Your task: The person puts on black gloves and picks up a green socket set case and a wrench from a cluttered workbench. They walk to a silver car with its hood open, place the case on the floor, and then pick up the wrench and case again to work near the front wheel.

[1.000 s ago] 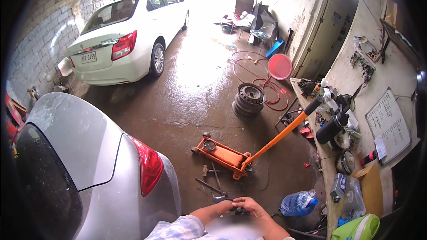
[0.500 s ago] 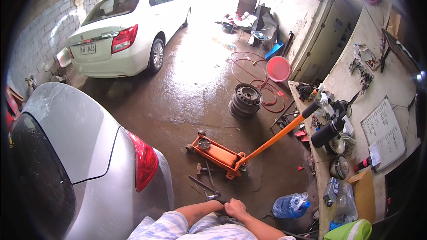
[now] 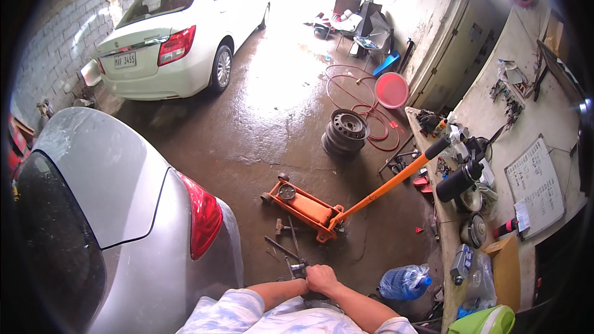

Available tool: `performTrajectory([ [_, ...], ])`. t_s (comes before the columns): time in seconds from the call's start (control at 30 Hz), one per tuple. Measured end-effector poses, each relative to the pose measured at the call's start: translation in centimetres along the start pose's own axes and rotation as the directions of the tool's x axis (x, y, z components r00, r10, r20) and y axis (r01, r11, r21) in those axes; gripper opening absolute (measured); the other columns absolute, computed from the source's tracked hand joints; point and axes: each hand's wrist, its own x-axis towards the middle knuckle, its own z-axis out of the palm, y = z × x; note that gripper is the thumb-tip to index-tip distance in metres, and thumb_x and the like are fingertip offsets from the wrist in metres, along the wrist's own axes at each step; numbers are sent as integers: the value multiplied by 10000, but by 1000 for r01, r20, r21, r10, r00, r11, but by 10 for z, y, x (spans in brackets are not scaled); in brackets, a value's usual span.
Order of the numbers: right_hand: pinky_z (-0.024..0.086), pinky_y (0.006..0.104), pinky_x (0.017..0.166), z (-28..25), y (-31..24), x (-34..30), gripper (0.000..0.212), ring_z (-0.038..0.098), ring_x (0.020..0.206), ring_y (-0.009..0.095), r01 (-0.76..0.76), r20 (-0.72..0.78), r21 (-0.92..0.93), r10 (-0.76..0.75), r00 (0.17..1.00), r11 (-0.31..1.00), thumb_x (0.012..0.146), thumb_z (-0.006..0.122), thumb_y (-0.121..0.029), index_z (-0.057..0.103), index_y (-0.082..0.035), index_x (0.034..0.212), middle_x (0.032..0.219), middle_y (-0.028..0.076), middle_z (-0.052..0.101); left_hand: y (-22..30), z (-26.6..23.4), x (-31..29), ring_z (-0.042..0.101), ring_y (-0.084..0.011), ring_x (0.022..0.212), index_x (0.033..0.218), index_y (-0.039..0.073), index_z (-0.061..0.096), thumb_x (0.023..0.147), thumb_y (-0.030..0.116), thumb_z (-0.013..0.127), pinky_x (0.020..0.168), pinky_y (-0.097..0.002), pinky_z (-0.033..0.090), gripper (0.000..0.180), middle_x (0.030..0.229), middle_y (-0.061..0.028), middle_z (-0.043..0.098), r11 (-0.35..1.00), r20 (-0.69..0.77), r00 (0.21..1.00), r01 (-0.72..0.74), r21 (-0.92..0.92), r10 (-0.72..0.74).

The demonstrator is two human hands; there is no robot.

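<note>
My right hand is closed in a fist low in the middle, its back toward me. My left hand meets it from the left; the right hand covers most of its fingers. What the right hand grips, if anything, is hidden. A dark and silver tool shows right beside the knuckles; I cannot tell whether it is held. On the wet floor beyond lie a hammer, a dark bar and a thin rod. An orange floor jack stands past them, its long handle slanting up to the right.
A silver car fills the left side, and a white car is parked beyond. Stacked wheel rims, a red hose and a pink basin lie ahead. At right are a blue water jug and a cluttered workbench.
My hands have risen slightly in the view and sit closer to the dark and silver tool. The view has shifted a little; the jack and cars stay in place.
</note>
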Motion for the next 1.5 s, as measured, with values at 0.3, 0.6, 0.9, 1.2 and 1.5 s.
performTrajectory([
  [0.3, 522, 468, 606, 13, -11, -26, 111, 663, 695, 346, 329, -222, -25, -326, 919, 944, 786, 578, -165, 602, -61, 813, 759, 143, 657, 0, -13, 47, 584, -229, 952, 1118, 198, 645, 915, 534, 482, 868, -358, 486, 425, 1084, -76, 641, 953, 249, 960, -49, -298, 128],
  [0.6, 541, 344, 820, -91, 57, -60, 292, 623, 1004, 182, 372, -278, 904, 371, 886, -213, 862, 654, -15, 595, -17, 1147, 1033, 95, 661, 148, 119, -84, 677, -166, 866, 1252, 105, 568, 982, 508, 444, 674, -295, 538, 500, 1078, -62, 682, 986, 356, 927, -156, 67, 122],
  [0.9, 507, 251, 787, -90, 79, -69, 189, 615, 837, 101, 613, -451, 790, 661, 600, -16, 842, 683, 19, 613, -16, 1014, 914, 24, 643, 131, 180, -138, 570, -78, 904, 1144, 29, 614, 954, 184, 599, 784, -256, 490, 245, 1015, -15, 624, 553, 468, 854, -508, 660, 226],
  [1.2, 422, 207, 538, -125, 67, -109, 211, 529, 620, 43, 318, -304, 947, 470, 829, 51, 842, 736, -119, 660, -12, 1006, 742, -24, 601, 145, 143, -129, 557, -74, 733, 1036, 4, 642, 958, 169, 597, 659, -226, 475, 188, 858, -9, 622, 543, 253, 849, -499, 676, 465],
  [1.5, 346, 219, 429, -95, 67, -74, 352, 443, 482, 38, 93, -258, 954, 625, 737, 284, 842, 748, -357, 678, -33, 726, 594, -35, 550, 126, 166, -142, 588, -92, 667, 1080, -4, 644, 966, 214, 587, 629, -252, 507, 253, 812, -30, 657, 605, 195, 919, -375, 703, 343],
])
